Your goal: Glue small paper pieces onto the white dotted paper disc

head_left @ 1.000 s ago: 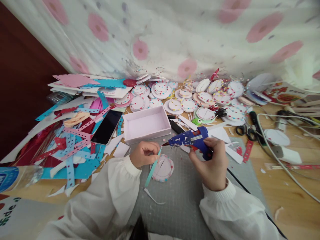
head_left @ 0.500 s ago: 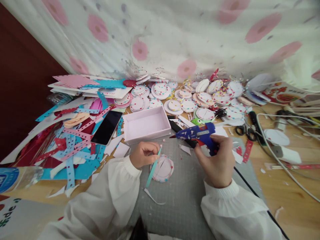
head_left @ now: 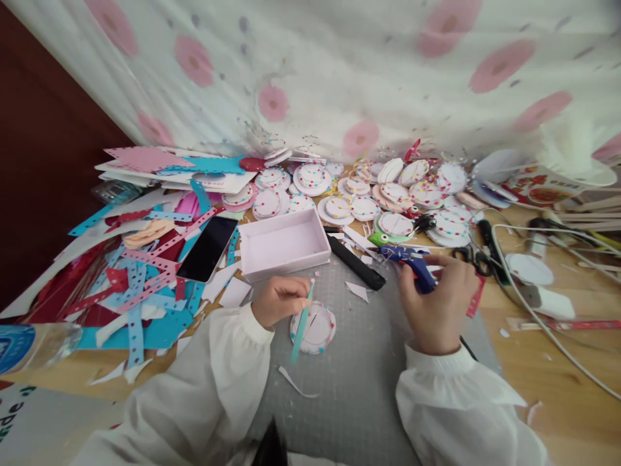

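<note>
My left hand (head_left: 279,301) is closed in a pinch on a thin teal stick (head_left: 301,333) with a pale tip at its upper end. The stick slants across a round white paper disc (head_left: 320,329) edged with red and blue beads, which lies on the grey cutting mat (head_left: 359,395). To the right, my right hand (head_left: 440,304) is closed around a blue glue gun (head_left: 412,260). The gun's nozzle points left, near a green frog-like figure (head_left: 380,239), and its handle is partly hidden by my fingers.
A white open box (head_left: 286,244) stands behind my left hand, with a black utility knife (head_left: 358,262) beside it. A phone (head_left: 208,249) and punched paper strips (head_left: 138,323) lie left. Several beaded discs (head_left: 313,178) line the back. Scissors (head_left: 473,257) and a white cable (head_left: 543,327) lie right.
My right hand has moved right with the glue gun, away from the disc, uncovering the black knife. My left hand stays over the disc; the teal stick's lower end has swung slightly right.
</note>
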### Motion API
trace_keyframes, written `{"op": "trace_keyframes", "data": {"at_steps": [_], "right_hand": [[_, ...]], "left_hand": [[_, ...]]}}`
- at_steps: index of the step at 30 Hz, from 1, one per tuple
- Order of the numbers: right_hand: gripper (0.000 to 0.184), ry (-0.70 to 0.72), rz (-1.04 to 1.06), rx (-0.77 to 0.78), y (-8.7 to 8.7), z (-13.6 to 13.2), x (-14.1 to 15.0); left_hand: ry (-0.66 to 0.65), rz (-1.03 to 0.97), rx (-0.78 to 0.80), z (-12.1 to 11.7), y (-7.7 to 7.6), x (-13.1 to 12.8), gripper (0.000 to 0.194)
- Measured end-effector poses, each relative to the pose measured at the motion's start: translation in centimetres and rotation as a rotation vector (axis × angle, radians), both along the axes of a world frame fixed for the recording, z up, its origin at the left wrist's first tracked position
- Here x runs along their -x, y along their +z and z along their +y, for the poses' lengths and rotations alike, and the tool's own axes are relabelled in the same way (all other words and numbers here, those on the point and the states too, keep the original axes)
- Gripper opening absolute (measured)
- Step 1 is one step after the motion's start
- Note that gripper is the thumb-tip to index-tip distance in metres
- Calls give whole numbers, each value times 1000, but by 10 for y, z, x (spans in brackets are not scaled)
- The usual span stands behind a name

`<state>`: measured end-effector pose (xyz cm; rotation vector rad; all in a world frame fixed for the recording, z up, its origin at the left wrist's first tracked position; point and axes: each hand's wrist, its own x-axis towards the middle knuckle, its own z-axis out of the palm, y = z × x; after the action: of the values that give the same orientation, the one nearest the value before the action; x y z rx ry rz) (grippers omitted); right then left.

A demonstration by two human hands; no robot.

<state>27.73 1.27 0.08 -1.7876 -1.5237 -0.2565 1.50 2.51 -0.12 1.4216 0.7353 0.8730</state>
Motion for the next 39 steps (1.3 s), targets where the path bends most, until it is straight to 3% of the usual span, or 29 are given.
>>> {"op": "trace_keyframes", "data": {"at_steps": [3,6,10,13,16,18,23,28,39], "right_hand": [[21,364,65,-102,4,-9,25],[34,700,7,-107,2,-18,45],[40,921,-142,-38,0,-23,58],[36,929,-199,-45,1,-22,61],[32,925,-107,-53,-1,-22,61],[27,877,43,-56,-2,-22,58],[14,579,528,-28,-4,-21,49],[11,611,835,208,-4,-18,52],[12,588,737,291,-14,-26,64]], "left_hand": [[55,-35,87,-2,-3,0,29],[82,-75,160,-5,-6,-3,28],[131,-28,146,-7,-3,-10,32],[140,30,85,-8,1,-13,33],[126,73,15,-10,5,-15,33],[134,116,-27,-10,5,-14,32],[199,290,-259,-9,5,-6,21],[82,443,-419,-5,5,4,6],[20,564,-481,-3,3,3,8]]}}
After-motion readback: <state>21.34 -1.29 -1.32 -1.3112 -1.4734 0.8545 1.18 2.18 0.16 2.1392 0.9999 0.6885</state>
